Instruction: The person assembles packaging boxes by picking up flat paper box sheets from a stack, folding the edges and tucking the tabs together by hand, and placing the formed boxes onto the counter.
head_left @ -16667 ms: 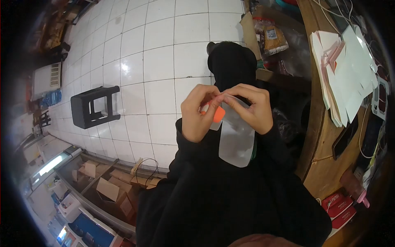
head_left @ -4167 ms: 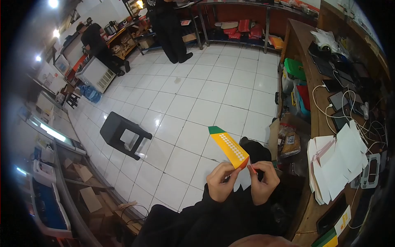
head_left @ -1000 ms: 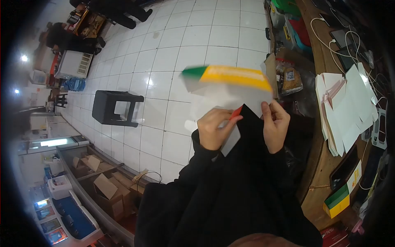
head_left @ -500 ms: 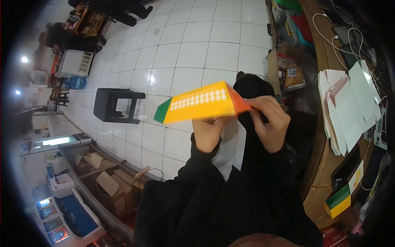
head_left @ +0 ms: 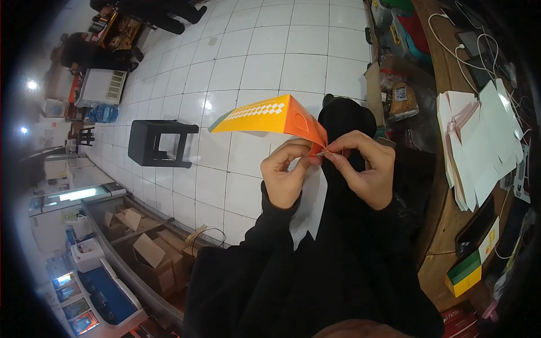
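Observation:
In front of my lap I hold a yellow-and-orange paper box (head_left: 259,117) with a row of white diamonds, a green far end and a curved slit in its orange side. My left hand (head_left: 285,172) pinches the orange flap from the left. From the right, my right hand (head_left: 363,168) grips the same flap between thumb and forefinger, the fingertips of both hands almost meeting. A white panel (head_left: 309,205) hangs below the hands over the dark clothing; whether it belongs to the box I cannot tell.
White flat card pieces (head_left: 482,141) lie stacked on the wooden table (head_left: 442,231) at right, near cables and a green-and-yellow box (head_left: 466,275). A black stool (head_left: 163,143) stands on the tiled floor. Cardboard boxes (head_left: 155,259) fill a case at lower left. People are at the upper left.
The box has turned so its orange side shows, and its far end has risen. My left hand has come from beneath it to the orange flap, closer to my right hand.

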`<action>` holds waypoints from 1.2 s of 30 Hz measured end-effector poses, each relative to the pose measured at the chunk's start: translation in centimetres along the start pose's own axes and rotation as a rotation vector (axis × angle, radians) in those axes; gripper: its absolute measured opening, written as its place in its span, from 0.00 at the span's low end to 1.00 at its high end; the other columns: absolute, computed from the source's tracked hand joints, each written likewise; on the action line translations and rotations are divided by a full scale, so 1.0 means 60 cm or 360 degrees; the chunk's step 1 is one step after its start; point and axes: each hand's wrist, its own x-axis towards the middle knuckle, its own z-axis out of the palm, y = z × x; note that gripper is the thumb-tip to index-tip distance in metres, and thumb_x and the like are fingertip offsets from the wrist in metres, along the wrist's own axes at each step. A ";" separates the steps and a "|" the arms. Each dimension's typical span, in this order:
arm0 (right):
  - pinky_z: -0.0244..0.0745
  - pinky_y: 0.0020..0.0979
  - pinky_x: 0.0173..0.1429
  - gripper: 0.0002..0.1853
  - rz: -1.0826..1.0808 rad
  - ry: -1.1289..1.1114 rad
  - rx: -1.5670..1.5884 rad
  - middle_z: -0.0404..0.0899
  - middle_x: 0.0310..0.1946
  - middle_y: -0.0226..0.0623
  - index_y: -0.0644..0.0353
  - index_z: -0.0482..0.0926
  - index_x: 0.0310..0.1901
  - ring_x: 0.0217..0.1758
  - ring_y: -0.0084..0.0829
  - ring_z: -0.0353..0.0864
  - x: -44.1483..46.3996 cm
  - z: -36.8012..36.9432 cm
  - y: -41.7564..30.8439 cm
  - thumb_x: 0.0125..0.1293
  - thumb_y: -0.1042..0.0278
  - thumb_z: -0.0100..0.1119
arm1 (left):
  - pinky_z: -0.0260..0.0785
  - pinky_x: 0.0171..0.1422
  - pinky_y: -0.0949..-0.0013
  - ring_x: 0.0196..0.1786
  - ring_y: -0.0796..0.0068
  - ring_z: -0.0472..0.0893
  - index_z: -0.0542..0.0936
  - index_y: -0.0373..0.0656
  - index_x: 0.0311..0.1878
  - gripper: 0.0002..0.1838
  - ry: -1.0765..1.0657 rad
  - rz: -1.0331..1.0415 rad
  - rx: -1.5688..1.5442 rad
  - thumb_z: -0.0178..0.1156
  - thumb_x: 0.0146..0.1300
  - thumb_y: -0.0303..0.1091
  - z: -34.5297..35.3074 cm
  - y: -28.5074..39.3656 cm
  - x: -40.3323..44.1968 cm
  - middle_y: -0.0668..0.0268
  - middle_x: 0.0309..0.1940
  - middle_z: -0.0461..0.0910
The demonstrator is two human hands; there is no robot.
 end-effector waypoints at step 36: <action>0.67 0.22 0.47 0.14 0.0996 0.0545 0.1102 0.70 0.43 0.37 0.63 0.62 0.53 0.43 0.22 0.70 -0.063 -0.011 0.152 0.66 0.73 0.41 | 0.62 0.58 0.62 0.52 0.55 0.72 0.78 0.41 0.43 0.19 -0.0734 0.0759 0.1033 0.64 0.43 0.26 0.060 -0.070 0.021 0.60 0.43 0.77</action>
